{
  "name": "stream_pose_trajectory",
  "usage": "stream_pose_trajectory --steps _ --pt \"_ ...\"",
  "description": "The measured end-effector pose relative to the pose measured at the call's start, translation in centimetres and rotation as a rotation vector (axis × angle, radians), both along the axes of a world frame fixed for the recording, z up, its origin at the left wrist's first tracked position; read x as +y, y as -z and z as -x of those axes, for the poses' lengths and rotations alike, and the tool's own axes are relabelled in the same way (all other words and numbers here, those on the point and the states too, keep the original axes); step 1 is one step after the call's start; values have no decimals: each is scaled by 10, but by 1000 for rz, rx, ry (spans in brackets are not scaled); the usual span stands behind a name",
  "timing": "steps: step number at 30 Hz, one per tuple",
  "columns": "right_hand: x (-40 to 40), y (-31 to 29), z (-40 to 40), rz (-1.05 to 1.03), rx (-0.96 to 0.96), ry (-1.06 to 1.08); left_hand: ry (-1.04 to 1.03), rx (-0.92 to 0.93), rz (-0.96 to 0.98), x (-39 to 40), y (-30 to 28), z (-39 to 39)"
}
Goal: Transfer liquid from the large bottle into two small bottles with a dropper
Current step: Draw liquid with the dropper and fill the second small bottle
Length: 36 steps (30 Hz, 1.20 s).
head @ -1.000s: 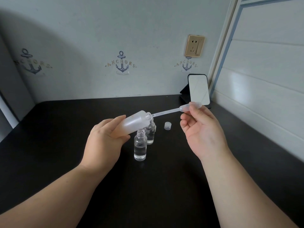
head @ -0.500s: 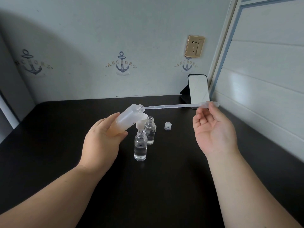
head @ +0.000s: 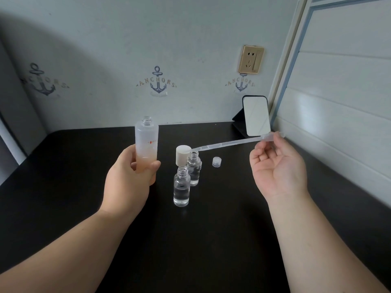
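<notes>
The dark matte counter (head: 63, 187) runs out of view at its near and left edges. The left hand (head: 129, 180) grips the tall frosted plastic bottle (head: 146, 142) upright, hiding its base. The right hand (head: 277, 168) pinches the clear plastic dropper (head: 228, 143) by its bulb; its tip lies over the rear small clear glass bottle (head: 194, 169), which partly hides the white cap (head: 182, 154). The front small clear glass bottle (head: 181, 189) stands mid-counter, with open room toward the near edge.

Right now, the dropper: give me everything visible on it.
The dropper is a long, thin, translucent plastic pipette, one piece as far as it shows. Its bulb end is pinched in the right hand, near the mirror. It lies nearly level, sloping slightly down to the left. Its tip is close above the mouth of the rear small bottle, beside the white cap; contact cannot be told. Any liquid inside is unclear.
</notes>
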State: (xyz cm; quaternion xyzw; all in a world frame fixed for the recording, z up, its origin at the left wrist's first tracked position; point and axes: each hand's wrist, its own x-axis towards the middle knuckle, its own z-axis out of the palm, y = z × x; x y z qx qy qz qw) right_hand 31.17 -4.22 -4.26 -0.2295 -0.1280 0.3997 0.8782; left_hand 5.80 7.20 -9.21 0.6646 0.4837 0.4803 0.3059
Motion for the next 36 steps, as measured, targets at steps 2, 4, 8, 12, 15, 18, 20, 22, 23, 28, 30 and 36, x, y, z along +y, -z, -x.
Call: stream_pose_trajectory --steps 2,4,8,12,15,18,20,22,23,28,30,36 --pt "0 0 0 9 -9 -7 10 -8 19 0 -1 0" --pt "1 0 0 13 -24 -12 12 -7 45 0 -3 -1" --pt "1 1 -2 27 -43 -2 27 -13 64 0 -4 -2" --pt "1 2 -3 39 -84 10 51 -87 89 -5 -6 0" --pt "1 2 -3 39 -113 7 35 -157 62 -12 -11 4" --pt "2 3 -3 43 -122 1 -37 -170 -27 -20 -17 6" --pt "2 3 -2 44 -121 0 -80 -161 -86 -25 -20 8" --pt "1 3 -3 52 -120 -1 -88 -129 -157 -30 -21 10" --pt "1 3 -2 53 -119 -1 -77 -108 -193 -32 -21 11" --pt "2 3 -2 44 -143 -13 192 -46 -182 -40 -18 11" --pt "1 3 -2 36 -155 -20 314 44 -165 -42 -17 9" --pt "2 2 -3 28 -178 -23 483 420 -158 -37 -14 -1"
